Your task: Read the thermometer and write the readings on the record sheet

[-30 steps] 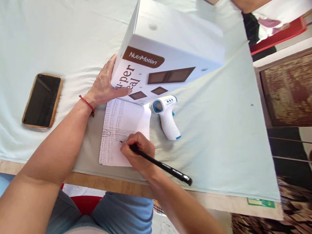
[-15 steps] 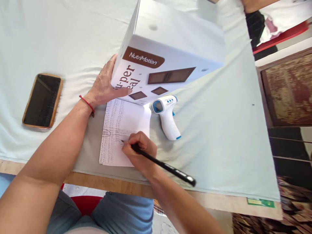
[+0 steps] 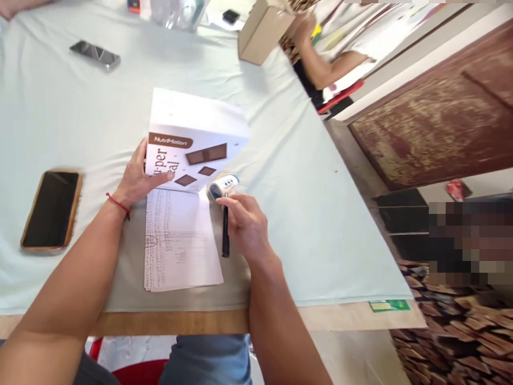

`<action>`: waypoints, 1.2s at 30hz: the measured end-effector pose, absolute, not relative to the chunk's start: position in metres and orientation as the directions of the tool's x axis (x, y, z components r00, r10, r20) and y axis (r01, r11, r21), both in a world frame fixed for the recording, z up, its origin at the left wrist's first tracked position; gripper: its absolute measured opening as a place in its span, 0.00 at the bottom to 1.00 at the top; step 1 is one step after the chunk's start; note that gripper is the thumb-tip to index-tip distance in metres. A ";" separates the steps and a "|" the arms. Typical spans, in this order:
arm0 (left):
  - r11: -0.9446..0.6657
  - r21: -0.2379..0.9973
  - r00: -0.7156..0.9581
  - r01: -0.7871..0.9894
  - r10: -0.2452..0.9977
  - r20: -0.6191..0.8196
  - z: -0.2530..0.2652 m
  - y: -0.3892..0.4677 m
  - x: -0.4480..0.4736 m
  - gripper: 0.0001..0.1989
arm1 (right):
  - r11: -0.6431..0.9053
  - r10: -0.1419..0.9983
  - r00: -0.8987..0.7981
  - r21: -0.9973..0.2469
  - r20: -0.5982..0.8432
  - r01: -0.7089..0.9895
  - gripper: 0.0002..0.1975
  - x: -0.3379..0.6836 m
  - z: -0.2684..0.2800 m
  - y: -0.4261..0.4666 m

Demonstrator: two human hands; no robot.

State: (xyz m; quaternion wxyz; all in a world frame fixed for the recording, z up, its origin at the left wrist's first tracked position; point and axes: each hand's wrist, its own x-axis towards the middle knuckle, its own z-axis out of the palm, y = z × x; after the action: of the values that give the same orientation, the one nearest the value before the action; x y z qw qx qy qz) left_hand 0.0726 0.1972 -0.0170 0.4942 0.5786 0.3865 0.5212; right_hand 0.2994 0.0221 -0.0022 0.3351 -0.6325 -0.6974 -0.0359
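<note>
My left hand (image 3: 140,176) grips the left side of a white NutriMotion box (image 3: 200,120), its thumb across the printed front. The box stands at the far end of written paper sheets (image 3: 192,254) and hides part of them. In my right hand (image 3: 248,219) is a black pen (image 3: 225,235), pinched between thumb and fingers, with its lower end hanging toward me. That hand is right beside a white and blue infrared thermometer (image 3: 225,186) and hides its handle. Whether the fingers touch the thermometer I cannot tell.
A phone in a brown case (image 3: 52,208) lies at left, another phone (image 3: 95,54) farther back. A cardboard box (image 3: 262,32) stands at the far edge, near another person's arm (image 3: 320,67). A green card (image 3: 388,305) lies on the table's near edge.
My right hand has lifted off the paper and moved up to the thermometer, turning the pen in its grip. My left hand still holds the box. The view has shifted, showing more of the far table.
</note>
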 end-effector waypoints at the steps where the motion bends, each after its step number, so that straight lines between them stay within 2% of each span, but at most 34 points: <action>1: -0.229 0.972 0.230 -0.050 0.945 0.234 -0.010 0.193 0.070 0.37 | 0.191 0.859 0.008 -0.336 0.511 0.923 0.17 0.301 -0.003 0.024; 3: -0.264 0.964 0.298 0.012 0.922 0.249 0.001 0.187 0.066 0.33 | 0.204 0.867 -0.046 -0.269 0.495 0.941 0.19 0.301 -0.003 0.026; 5: -0.300 0.951 0.295 0.079 0.918 0.265 0.008 0.184 0.064 0.28 | 0.184 0.872 -0.044 -0.243 0.487 0.952 0.21 0.300 -0.004 0.027; 9: -0.351 0.918 0.241 0.184 0.922 0.304 0.014 0.184 0.063 0.22 | -0.107 0.870 0.240 -0.310 0.430 0.945 0.18 0.306 -0.007 0.026; 12: -0.351 0.914 0.222 0.205 0.926 0.306 0.014 0.186 0.062 0.23 | -0.273 0.852 0.438 -0.470 0.287 0.839 0.10 0.310 -0.004 0.027; 15: -0.333 0.918 0.207 0.214 0.934 0.291 0.014 0.187 0.060 0.23 | -0.242 0.827 0.543 -0.781 0.144 0.576 0.12 0.300 0.008 0.027; 17: -0.327 0.924 0.202 0.200 0.936 0.287 0.014 0.187 0.058 0.24 | -0.095 0.859 0.505 -0.946 0.078 0.308 0.17 0.285 0.016 0.027; 18: -0.326 0.927 0.202 0.188 0.936 0.288 0.014 0.187 0.057 0.24 | -0.011 0.890 0.450 -0.984 0.070 0.176 0.19 0.277 0.019 0.026; 21: -0.322 0.929 0.200 0.180 0.937 0.286 0.014 0.186 0.056 0.24 | 0.104 0.952 0.294 -0.993 0.082 -0.061 0.19 0.253 0.020 0.026; 25: -0.298 0.938 0.198 0.178 0.944 0.263 0.015 0.185 0.057 0.24 | 0.122 0.972 0.211 -0.989 0.102 -0.083 0.18 0.235 0.013 0.033; 29: -0.269 0.952 0.212 0.148 0.948 0.236 0.018 0.184 0.059 0.25 | 0.074 0.978 0.200 -0.996 0.064 -0.043 0.13 0.227 0.011 0.041; 33: -0.275 0.948 0.218 0.163 0.947 0.237 0.020 0.184 0.060 0.25 | 0.022 0.991 0.134 -0.984 -0.002 -0.175 0.15 0.219 0.010 0.043; 36: -0.268 0.949 0.229 0.167 0.947 0.227 0.017 0.184 0.059 0.25 | 0.039 0.995 0.099 -0.984 0.022 -0.171 0.13 0.217 0.010 0.042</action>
State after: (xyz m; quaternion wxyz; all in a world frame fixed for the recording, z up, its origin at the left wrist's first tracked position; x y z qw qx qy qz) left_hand 0.0586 0.1844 0.0168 0.4307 0.6550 0.4251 0.4525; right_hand 0.2171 0.0424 0.0100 0.5728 -0.4707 -0.4374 0.5090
